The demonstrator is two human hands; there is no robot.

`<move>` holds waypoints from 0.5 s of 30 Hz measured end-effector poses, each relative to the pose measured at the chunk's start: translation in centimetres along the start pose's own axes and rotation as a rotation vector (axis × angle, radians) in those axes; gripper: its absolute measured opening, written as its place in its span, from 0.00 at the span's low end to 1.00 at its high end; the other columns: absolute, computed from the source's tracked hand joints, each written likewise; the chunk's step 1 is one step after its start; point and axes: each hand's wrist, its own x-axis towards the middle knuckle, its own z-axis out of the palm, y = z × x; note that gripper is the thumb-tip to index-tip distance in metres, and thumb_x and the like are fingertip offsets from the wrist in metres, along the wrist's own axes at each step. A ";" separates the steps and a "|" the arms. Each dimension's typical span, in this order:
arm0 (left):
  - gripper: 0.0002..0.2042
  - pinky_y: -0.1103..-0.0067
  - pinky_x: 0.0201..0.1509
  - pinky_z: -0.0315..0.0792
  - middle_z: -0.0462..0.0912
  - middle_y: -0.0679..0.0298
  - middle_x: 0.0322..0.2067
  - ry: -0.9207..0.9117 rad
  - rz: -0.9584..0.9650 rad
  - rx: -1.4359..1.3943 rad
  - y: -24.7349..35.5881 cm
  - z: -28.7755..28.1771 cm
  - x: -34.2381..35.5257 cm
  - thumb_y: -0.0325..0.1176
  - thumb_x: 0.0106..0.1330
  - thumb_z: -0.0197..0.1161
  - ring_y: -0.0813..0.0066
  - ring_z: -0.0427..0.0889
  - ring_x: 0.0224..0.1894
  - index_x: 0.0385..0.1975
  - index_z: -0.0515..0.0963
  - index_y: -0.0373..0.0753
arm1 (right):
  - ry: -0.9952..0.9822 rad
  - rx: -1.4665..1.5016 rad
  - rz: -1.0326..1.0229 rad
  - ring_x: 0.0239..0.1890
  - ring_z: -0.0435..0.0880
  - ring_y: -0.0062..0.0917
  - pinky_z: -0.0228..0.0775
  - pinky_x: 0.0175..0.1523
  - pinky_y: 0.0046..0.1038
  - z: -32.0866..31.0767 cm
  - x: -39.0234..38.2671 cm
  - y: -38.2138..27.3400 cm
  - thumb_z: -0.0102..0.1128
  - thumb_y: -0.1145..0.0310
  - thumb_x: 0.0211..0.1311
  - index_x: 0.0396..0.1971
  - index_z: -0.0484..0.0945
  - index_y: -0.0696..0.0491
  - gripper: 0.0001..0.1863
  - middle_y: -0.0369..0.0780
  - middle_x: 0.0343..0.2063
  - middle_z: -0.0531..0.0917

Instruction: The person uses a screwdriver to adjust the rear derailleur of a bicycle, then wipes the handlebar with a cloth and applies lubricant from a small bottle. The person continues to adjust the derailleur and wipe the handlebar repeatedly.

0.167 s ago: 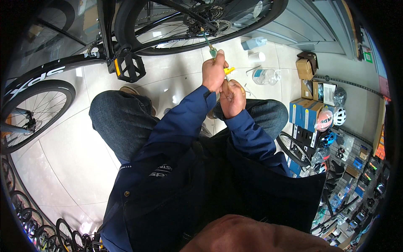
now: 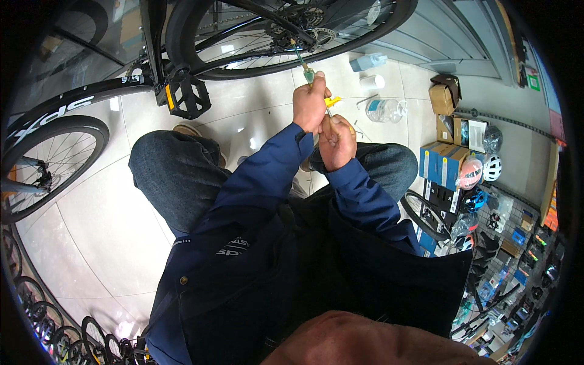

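Note:
My left hand is closed round the barrel of a syringe with greenish fluid showing at its front end. A thin tube runs from the syringe tip up to the hub area of a bicycle wheel, near the brake disc. A yellow piece of the syringe sticks out past my left fingers. Just below, my right hand is closed on the syringe's rear end, its thumb along the rod; the palm hides part of it.
The bicycle wheel and a black pedal are close ahead. On the tiled floor to the right lie a clear plastic bottle, a white cup, a blue-grey bottle and an L-shaped hex key. Boxes and helmets stand farther right.

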 end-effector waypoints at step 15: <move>0.28 0.73 0.26 0.68 0.76 0.63 0.15 0.000 -0.008 0.013 0.2 -0.1 -0.2 0.53 0.72 0.59 0.73 0.72 0.18 0.18 0.79 0.32 | 0.009 -0.014 0.000 0.22 0.56 0.20 0.54 0.40 0.26 0.2 -0.1 0.0 0.50 0.66 0.68 0.15 0.60 0.49 0.20 0.32 0.14 0.59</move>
